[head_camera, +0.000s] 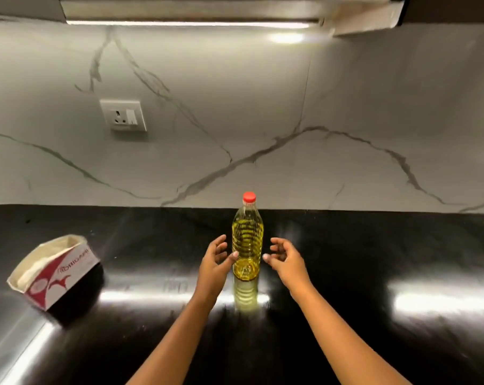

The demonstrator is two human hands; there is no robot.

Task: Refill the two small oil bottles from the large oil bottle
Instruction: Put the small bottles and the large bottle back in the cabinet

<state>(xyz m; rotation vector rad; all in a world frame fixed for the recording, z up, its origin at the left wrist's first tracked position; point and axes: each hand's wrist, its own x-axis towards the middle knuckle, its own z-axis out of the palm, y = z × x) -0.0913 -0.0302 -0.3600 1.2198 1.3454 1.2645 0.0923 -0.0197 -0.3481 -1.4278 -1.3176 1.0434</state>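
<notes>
A large clear bottle (247, 240) of yellow oil stands upright on the black counter (360, 245), its red cap (249, 197) screwed on. My left hand (216, 259) hovers just left of the bottle, fingers loosely spread, its thumb tip at the bottle's side. On the bottle's other side my right hand (284, 257) is held a little apart from it, fingers relaxed and slightly curled. Neither hand grips anything. No small oil bottles are in view.
An open red-and-white carton (54, 270) with white contents lies at the left on the counter. Behind the counter rises a marble wall with a power socket (123, 115). A steel surface (7, 343) adjoins the counter at the lower left.
</notes>
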